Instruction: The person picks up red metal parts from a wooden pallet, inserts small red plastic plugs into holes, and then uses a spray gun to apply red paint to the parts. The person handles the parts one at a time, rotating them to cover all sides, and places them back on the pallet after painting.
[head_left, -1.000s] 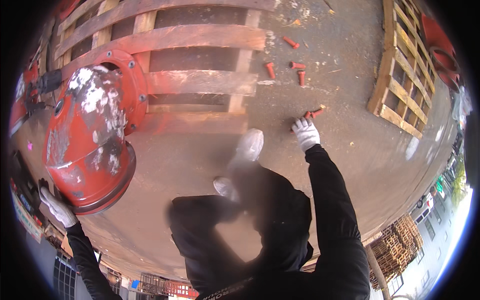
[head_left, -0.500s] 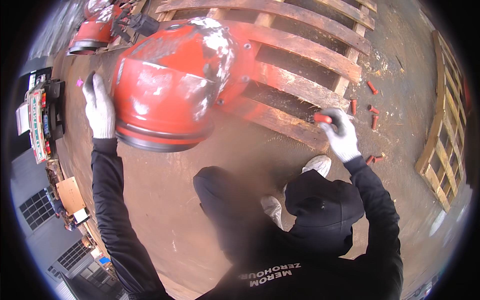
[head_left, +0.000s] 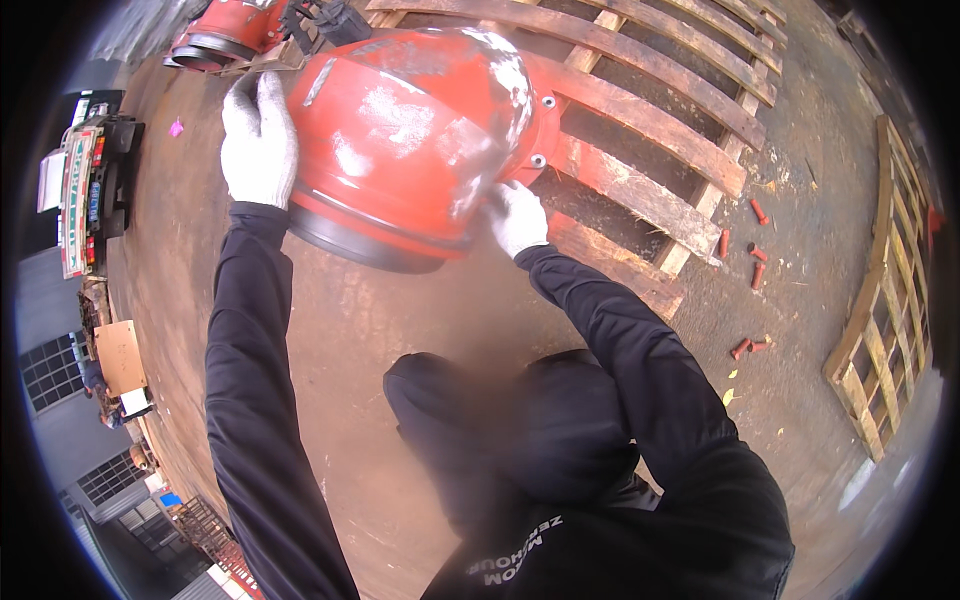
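Note:
A large red domed housing [head_left: 380, 125], its paint patched with white and grey, fills the upper middle, with a dark rim along its lower side. Its flange with bolt holes [head_left: 543, 130] faces right, over a wooden pallet. My left hand [head_left: 260, 145], in a white glove, lies along the housing's left side, fingers stretched out. My right hand [head_left: 520, 220], gloved too, is curled closed at the lower edge of the flange. Its fingertips are partly hidden there, and anything they hold is out of sight.
The pallet [head_left: 650, 210] has wide gaps between its slats. Several red bolts [head_left: 757, 212] lie on the floor at right. Another pallet [head_left: 860, 390] stands farther right. More red housings [head_left: 225, 35] are at the upper left; a truck [head_left: 85, 190] is at the far left.
My right hand has moved left from beside the pallet to the flange; the red bolt it pinched no longer shows. My left hand has come against the housing, and the view has shifted.

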